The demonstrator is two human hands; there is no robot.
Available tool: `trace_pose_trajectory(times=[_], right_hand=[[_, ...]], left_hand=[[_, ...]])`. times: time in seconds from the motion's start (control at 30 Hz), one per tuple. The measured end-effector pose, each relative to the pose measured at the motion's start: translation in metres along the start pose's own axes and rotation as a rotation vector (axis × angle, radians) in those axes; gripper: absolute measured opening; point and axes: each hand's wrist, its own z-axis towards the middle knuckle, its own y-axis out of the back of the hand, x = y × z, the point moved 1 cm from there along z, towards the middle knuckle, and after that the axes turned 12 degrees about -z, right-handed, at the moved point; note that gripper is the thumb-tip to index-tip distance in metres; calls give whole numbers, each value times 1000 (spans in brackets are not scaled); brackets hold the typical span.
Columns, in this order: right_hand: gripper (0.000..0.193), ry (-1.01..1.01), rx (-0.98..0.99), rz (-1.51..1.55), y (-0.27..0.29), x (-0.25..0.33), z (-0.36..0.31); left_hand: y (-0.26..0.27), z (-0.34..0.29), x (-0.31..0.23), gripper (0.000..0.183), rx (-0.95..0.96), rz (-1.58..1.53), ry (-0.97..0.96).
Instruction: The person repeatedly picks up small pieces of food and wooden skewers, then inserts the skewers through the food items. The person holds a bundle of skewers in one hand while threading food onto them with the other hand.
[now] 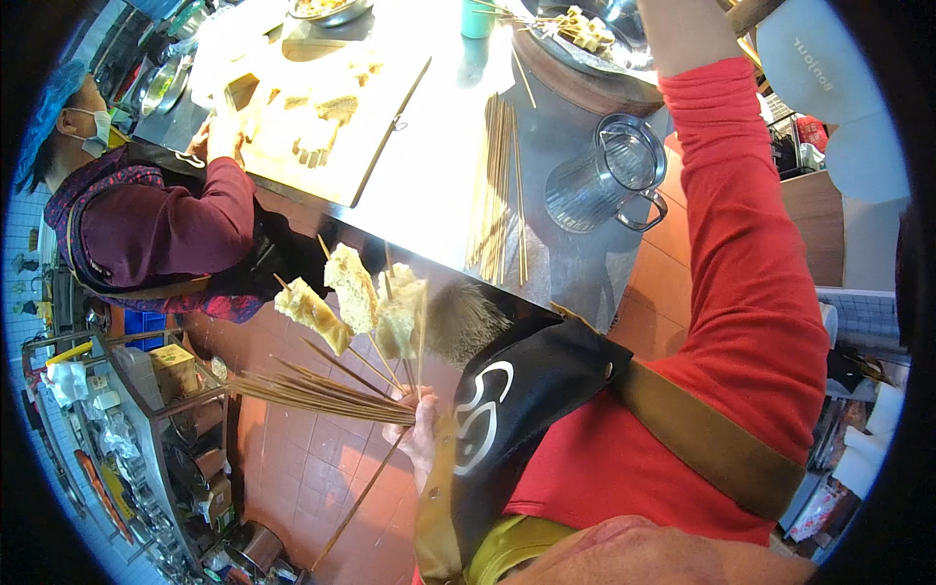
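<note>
My left hand (421, 429) is closed round a bundle of thin wooden skewers (317, 393), held low in front of my apron. Pale, spongy food pieces (352, 289), which look like tofu, are threaded on some of these skewers. The rest of the bundle is bare and fans out to the left, one stick pointing down toward the floor. My right arm (721, 156), in a red sleeve, reaches up past the top edge, so its hand is out of sight. Near that arm stands a metal bowl (634, 54) with several small skewered pieces (585, 31) in it.
Loose skewers (499, 185) lie on the metal table (575, 263) beside a clear pitcher (604, 175). At left, a masked co-worker's hands (222, 136) are over a brightly lit board with pale food pieces (336, 109). A loaded shelf rack (161, 405) stands at lower left.
</note>
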Motion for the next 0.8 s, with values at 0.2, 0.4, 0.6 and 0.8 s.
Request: trace_pose_trajectory(times=[0.2,0.4,0.6,0.8], right_hand=[[23,-398,329,86,-37,-91,-59],[23,-592,674,-75,-86,-161,-147],[24,-342,810,-566,-69,-148,-175],[17,-87,602,-708,-82,-142,-154]], left_hand=[[-15,7,1,14,66,-52,32],[-17,11,7,15,56,-42,97],[-22,11,9,14,45,-67,133],[-19,15,9,11,82,41,164]])
